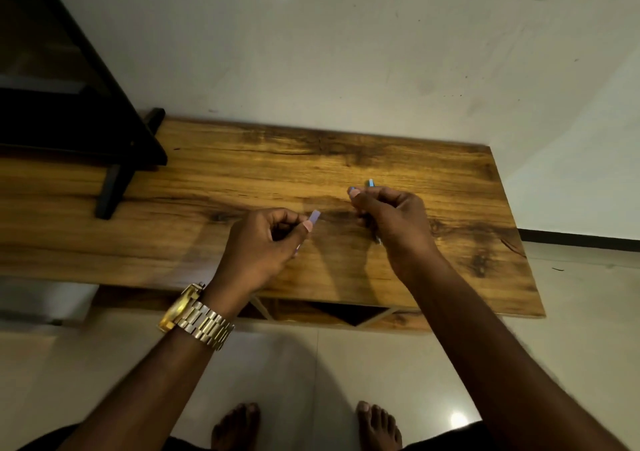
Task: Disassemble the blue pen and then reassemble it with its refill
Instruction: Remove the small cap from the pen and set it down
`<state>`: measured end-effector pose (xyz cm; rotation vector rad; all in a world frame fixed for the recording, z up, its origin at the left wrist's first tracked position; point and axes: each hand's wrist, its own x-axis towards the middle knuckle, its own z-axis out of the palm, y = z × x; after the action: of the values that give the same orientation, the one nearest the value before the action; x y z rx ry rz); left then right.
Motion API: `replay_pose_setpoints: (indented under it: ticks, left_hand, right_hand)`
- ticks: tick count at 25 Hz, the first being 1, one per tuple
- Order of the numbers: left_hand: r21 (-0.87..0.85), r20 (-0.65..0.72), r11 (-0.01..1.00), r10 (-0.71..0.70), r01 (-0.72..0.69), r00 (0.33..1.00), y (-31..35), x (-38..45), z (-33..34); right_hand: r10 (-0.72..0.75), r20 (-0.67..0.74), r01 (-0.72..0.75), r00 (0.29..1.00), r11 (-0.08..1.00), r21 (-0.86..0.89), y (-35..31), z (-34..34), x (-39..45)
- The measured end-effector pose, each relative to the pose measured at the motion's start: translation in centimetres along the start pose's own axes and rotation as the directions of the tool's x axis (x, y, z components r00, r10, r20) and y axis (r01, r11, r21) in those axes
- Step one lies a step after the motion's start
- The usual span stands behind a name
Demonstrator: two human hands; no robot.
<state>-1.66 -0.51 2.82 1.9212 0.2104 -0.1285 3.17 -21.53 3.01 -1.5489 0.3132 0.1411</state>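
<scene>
1. In the head view, a person stood barefoot on pale floor tiles before a low wooden bench that ran along a white wall.
2. The left hand hovered over the middle of the bench, nearer its front edge, with the fingers curled in and the thumb pressed forward.
3. That hand pinched a small pale-blue pen piece, whose flat end stuck out past the thumb tip toward the right; which part of the pen it was could not be told through the blur.
4. A gold wristwatch sat on the left wrist, just off the bench's front edge.
5. The right hand was held over the bench's right half, a little farther back than the left, fingers folded around a second blue pen piece.
6. The top of that piece showed above the knuckles, and a thin dark tip poked out below the hand; the rest was hidden in the grip.
7. The two hands were apart, and the two pen pieces did not touch.
8. A dark stand stood on the bench's left end, near the back edge.
9. Both bare feet showed at the bottom of the frame.
</scene>
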Motion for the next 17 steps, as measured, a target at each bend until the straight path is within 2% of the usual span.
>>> replay_pose_setpoints:
  ticks: [1,2,3,6,8,12,14,15,16,17]
  left_hand:
    - [-0.030,-0.028,0.999,-0.020,0.019,0.999,0.0,0.0,-0.2]
    - [-0.058,-0.055,0.998,-0.038,0.034,0.998,0.1,0.0,-0.4]
    - [-0.076,-0.078,0.996,-0.048,0.042,0.996,0.2,0.1,-0.6]
    - [-0.098,-0.107,0.994,-0.048,0.037,0.993,0.6,0.1,-0.9]
    - [-0.114,-0.111,0.993,-0.048,0.035,0.993,0.7,0.0,-1.0]
    - [-0.110,-0.112,0.994,-0.033,0.020,0.993,0.6,0.1,-0.9]
    - [-0.114,-0.116,0.993,-0.028,0.015,0.993,0.5,0.1,-0.9]
    - [-0.124,-0.116,0.992,-0.026,0.012,0.993,0.6,0.1,-0.8]
    - [-0.142,-0.111,0.990,-0.019,0.003,0.994,0.8,0.1,-0.7]
    - [-0.158,-0.103,0.987,-0.007,-0.009,0.995,1.2,-0.1,-0.6]
  right_hand:
    - [-0.150,-0.039,0.136,0.988,0.960,-0.246,0.2,-0.3,0.1]
    - [-0.281,0.000,0.249,0.960,0.853,-0.459,0.5,-0.1,-0.1]
    - [-0.360,0.080,0.336,0.930,0.737,-0.587,0.8,0.4,-0.3]
    - [-0.405,0.251,0.456,0.879,0.558,-0.693,2.4,1.9,-0.5]
    - [-0.409,0.273,0.468,0.871,0.522,-0.713,2.8,2.3,-0.2]
    - [-0.350,0.285,0.438,0.892,0.522,-0.732,3.0,1.8,-0.1]
    - [-0.337,0.258,0.414,0.905,0.567,-0.712,2.8,1.3,-0.3]
    - [-0.335,0.190,0.373,0.923,0.653,-0.659,2.6,1.2,-0.5]
    - [-0.296,0.082,0.296,0.952,0.808,-0.509,2.2,1.1,-0.5]
    - [-0.181,-0.010,0.175,0.983,0.964,-0.200,1.9,1.2,-0.3]
